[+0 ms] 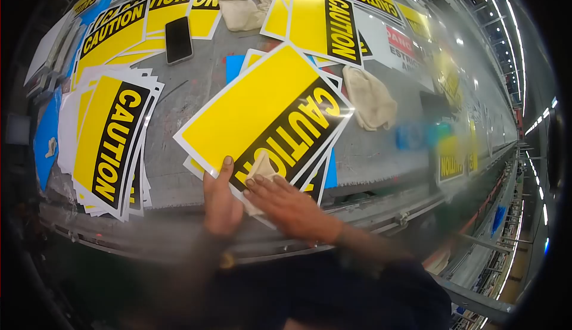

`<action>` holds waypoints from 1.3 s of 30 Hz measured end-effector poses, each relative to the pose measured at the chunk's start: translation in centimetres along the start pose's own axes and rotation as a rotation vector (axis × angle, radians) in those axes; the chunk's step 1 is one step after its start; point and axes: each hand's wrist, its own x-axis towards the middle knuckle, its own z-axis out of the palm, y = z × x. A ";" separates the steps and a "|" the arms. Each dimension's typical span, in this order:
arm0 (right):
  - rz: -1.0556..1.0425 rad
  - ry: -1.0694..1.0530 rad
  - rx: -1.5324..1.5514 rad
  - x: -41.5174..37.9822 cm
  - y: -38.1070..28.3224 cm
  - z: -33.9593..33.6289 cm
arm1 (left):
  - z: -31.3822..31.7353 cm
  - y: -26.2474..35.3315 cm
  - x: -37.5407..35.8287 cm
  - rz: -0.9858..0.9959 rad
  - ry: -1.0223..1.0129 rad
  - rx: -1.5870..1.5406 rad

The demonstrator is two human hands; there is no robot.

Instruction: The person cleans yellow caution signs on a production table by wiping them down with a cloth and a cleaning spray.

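A yellow and black CAUTION sign (262, 106) lies tilted on top of a small stack of the same signs at the table's near edge. My left hand (220, 202) grips the near corner of that stack, thumb on top. My right hand (289, 202) presses a beige cloth (262, 166) flat against the black CAUTION band of the top sign.
Another stack of CAUTION signs (110, 142) lies to the left. A black phone (178, 39) rests on signs further back. Loose beige cloths (370, 99) (241, 9) lie on the grey table (190, 86). More signs cover the far side. A metal rail (381, 214) runs along the near edge.
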 end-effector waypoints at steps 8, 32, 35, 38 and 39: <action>0.196 0.224 -0.404 2.5 14.6 -5.6 | 0.0 0.1 -0.4 -0.020 -0.010 0.038; 0.231 0.138 -0.275 1.8 5.0 -1.5 | 0.0 0.0 0.0 -0.029 0.022 -0.038; 0.110 0.013 0.033 1.9 -2.2 -1.0 | -0.8 -0.4 0.2 -0.052 0.036 -0.018; 0.114 -0.025 0.194 0.9 -1.3 -0.4 | -0.8 -1.5 0.0 -0.173 -0.006 -0.153; 0.152 -0.034 0.138 -0.1 1.9 1.2 | -3.9 -5.3 2.2 -0.279 -0.092 -0.266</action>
